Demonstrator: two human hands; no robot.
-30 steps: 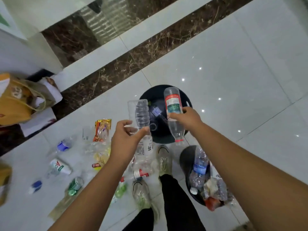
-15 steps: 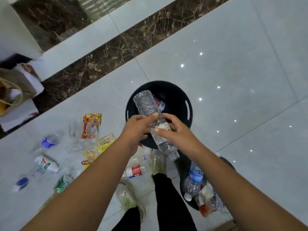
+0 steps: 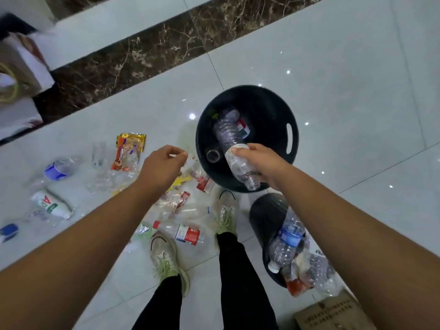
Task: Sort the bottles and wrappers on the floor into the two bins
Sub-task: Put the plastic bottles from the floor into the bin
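Observation:
My right hand (image 3: 258,160) grips a clear ribbed bottle (image 3: 237,163) by its white label. The bottle is tilted, its base down inside the round black bin (image 3: 289,120) and its neck pointing back toward me. A second bottle with a red and blue label (image 3: 243,126) lies in that bin. My left hand (image 3: 163,166) hovers left of the bin over the litter, fingers loosely curled and holding nothing. Another black bin (image 3: 264,215), at my right foot, holds bottles and wrappers.
Loose on the floor at left lie a blue-label bottle (image 3: 57,167), a white-label bottle (image 3: 51,206), a red-label bottle (image 3: 188,234) and an orange-gold wrapper (image 3: 128,148). My shoes (image 3: 164,256) stand among them. A cardboard box (image 3: 333,313) sits at bottom right.
The red-labelled bottle left my right hand and lies in the round bin. My left hand passed the ribbed bottle to my right hand and moved away left.

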